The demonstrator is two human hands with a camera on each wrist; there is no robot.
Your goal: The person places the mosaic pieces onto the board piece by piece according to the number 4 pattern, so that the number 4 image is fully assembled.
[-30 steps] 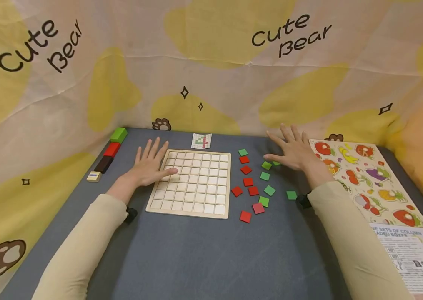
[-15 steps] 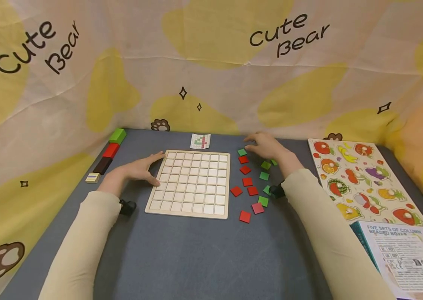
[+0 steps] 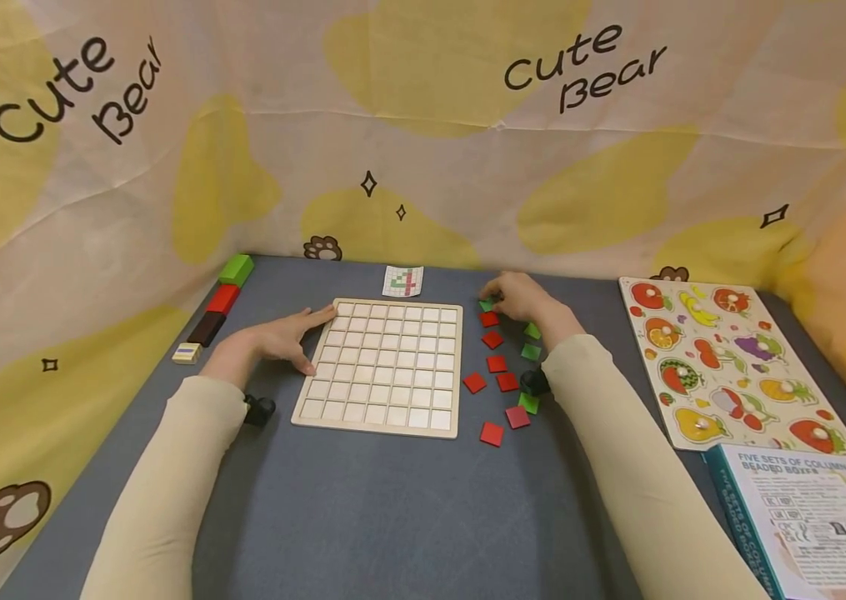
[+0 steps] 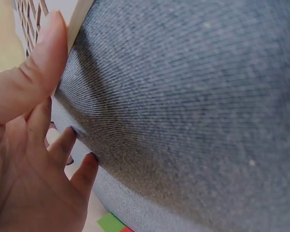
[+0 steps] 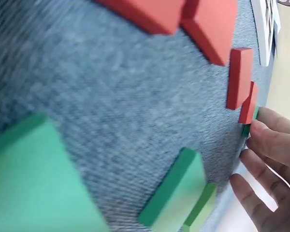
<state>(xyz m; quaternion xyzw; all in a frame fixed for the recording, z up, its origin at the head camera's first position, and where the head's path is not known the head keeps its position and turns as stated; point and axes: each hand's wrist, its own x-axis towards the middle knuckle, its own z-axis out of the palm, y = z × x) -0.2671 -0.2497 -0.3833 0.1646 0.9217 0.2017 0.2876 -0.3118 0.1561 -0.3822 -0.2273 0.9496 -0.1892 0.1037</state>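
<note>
A wooden grid board (image 3: 385, 431) with white squares lies on the dark table. My left hand (image 3: 272, 340) rests at the board's left edge, thumb and fingers spread and fairly straight; in the left wrist view the thumb (image 4: 50, 53) lies against the board's rim. At the far end of the loose tiles, my right hand (image 3: 523, 298) pinches a green tile (image 3: 486, 307) between thumb and index finger. The right wrist view shows that green tile (image 5: 246, 130) partly behind red ones, with the other fingers held apart. A red tile (image 3: 489, 319) lies just nearer.
Several red tiles (image 3: 496, 363) and green tiles (image 3: 531, 352) lie right of the board. A small pattern card (image 3: 402, 282) lies behind it. Coloured blocks (image 3: 224, 297) line the left edge. A fruit puzzle board (image 3: 708, 354) and a box (image 3: 805, 517) are on the right.
My right hand has come down leftward from above the table onto the far green tile. The left hand has drawn back from over the board to its left edge.
</note>
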